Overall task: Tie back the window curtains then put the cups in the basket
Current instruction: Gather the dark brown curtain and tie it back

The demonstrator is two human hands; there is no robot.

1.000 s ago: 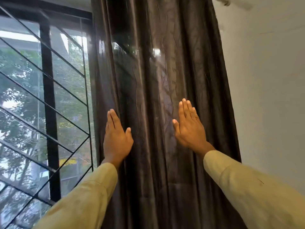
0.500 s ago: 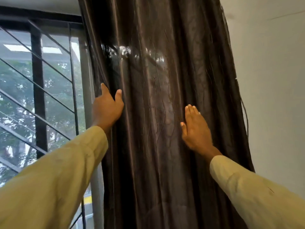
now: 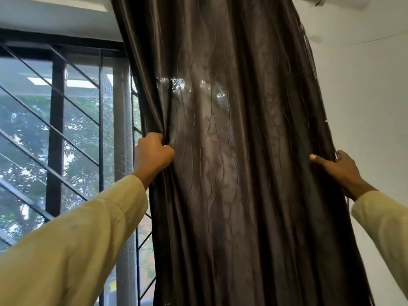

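A dark brown, shiny curtain [image 3: 231, 173] hangs in folds down the middle of the head view, from the top edge to the bottom. My left hand [image 3: 153, 154] grips the curtain's left edge in a fist at mid height. My right hand [image 3: 335, 167] holds the curtain's right edge, thumb in front of the cloth and fingers curled behind it. Both arms wear pale yellow sleeves. No cups or basket are in view.
To the left is a window [image 3: 84, 133] with a black metal grille of slanted bars [image 3: 55, 129], with trees outside. A white wall [image 3: 364, 107] stands right of the curtain. A pale curtain rail end [image 3: 318, 1] shows at the top right.
Both hands lay flat on the curtain before. Now the left hand has closed on the left edge and the right hand has slid to the right edge and taken hold of it.
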